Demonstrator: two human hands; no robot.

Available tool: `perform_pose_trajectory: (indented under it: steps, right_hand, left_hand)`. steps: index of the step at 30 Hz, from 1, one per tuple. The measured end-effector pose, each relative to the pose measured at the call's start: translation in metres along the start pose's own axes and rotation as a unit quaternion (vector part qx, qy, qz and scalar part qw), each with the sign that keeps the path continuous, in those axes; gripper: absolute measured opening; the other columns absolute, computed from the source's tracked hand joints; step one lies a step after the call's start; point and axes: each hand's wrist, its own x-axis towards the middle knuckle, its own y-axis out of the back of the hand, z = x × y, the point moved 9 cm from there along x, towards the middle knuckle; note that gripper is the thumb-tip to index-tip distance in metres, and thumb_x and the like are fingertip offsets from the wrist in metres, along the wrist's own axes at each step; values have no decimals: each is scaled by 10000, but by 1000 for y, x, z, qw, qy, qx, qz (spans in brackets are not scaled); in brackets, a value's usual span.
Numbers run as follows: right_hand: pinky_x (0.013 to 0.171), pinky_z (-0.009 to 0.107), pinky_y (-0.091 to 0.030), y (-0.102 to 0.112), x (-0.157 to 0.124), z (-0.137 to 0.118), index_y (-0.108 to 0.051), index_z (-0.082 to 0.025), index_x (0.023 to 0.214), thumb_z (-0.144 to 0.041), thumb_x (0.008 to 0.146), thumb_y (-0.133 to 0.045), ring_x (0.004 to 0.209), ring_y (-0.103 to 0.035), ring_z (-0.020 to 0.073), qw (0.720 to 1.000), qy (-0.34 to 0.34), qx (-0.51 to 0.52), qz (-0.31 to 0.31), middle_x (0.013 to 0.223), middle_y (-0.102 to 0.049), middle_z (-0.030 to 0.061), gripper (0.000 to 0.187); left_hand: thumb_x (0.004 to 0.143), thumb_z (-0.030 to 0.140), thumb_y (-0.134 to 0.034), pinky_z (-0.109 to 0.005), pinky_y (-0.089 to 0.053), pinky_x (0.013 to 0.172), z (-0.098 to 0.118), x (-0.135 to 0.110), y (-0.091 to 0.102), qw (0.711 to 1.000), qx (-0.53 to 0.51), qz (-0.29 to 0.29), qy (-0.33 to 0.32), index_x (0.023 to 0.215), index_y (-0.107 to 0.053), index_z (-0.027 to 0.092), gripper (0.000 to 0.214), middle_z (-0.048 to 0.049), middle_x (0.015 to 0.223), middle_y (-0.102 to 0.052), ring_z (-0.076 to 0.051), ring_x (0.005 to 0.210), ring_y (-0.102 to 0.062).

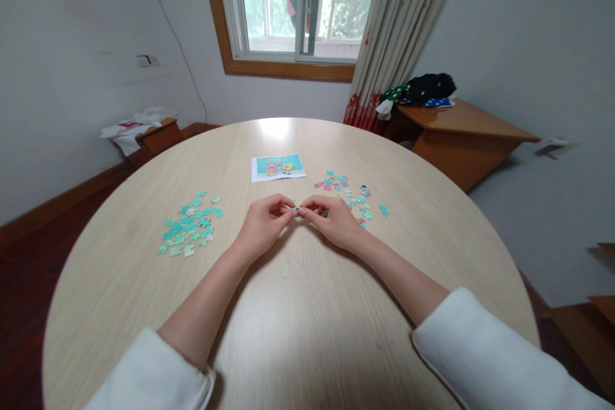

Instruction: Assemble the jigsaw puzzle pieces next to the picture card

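My left hand (266, 220) and my right hand (331, 218) meet at the middle of the round table (288, 307), thumbs and fingertips pinched together. Between them is a small jigsaw puzzle piece (295, 209), mostly covered by the fingers. Just beyond the hands lies a picture card (278, 167) with cartoon figures on a teal ground. To the left spreads a loose group of teal and pale green puzzle pieces (189, 225). Pink, teal and multicoloured pieces (331, 181) lie beyond and beside my right hand, which hides some of them.
A wooden desk (466, 120) stands at the right wall with dark and patterned cloth (425, 89) on it. A low wooden stand (158, 134) with papers and bags is at the left. Behind the table are a window (298, 6) and a long curtain (398, 19).
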Motion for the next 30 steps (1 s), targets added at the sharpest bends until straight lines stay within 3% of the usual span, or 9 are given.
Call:
perform_pose_trajectory:
  steps: [5, 10, 14, 19, 25, 30]
  right_hand:
    - [650, 269, -497, 13, 3, 9, -670, -174, 740, -338, 805, -595, 679, -621, 136, 998, -13, 28, 47, 726, -693, 35, 192]
    - [652, 309, -543, 42, 6, 34, -656, -165, 749, -444, 735, -657, 667, -638, 154, 987, -53, 80, 131, 736, -689, 52, 279]
    - [610, 306, -554, 65, 4, 53, -669, -160, 760, -480, 700, -685, 658, -641, 162, 979, -73, 56, 183, 750, -693, 64, 327]
    - [635, 315, -544, 67, 3, 68, -676, -152, 840, -414, 722, -668, 633, -656, 169, 981, -87, 8, 176, 661, -670, 37, 288]
    - [688, 308, -510, 58, 3, 57, -684, -167, 816, -221, 713, -636, 650, -642, 155, 983, -61, -66, 157, 668, -682, 14, 125]
    - [694, 301, -490, 54, 5, 51, -672, -182, 754, -170, 713, -638, 643, -629, 149, 983, -65, -108, 136, 675, -683, 8, 55]
  left_hand:
    - [675, 331, -704, -227, -449, 571, -2, 1, 4, 1000, 2, 19, 7, 764, -653, 159, 201, 18, 544, -600, -124, 551, -579]
    - [692, 302, -675, -217, -430, 533, -7, 2, 15, 998, 12, 61, 13, 755, -645, 164, 154, 26, 515, -585, -116, 520, -554]
    - [682, 305, -674, -213, -416, 519, -9, 3, 22, 996, 9, 89, 15, 727, -640, 166, 150, 26, 517, -581, -118, 522, -555]
    - [687, 286, -661, -218, -407, 519, -12, 3, 23, 995, 9, 98, 22, 740, -655, 165, 132, 31, 508, -574, -118, 512, -550]
    - [701, 241, -633, -213, -393, 515, -14, 4, 25, 994, 27, 107, 23, 751, -661, 165, 95, 34, 504, -574, -113, 504, -535]
    - [700, 243, -633, -214, -385, 509, -15, 5, 26, 993, 35, 108, 25, 746, -660, 163, 96, 34, 500, -574, -114, 501, -536]
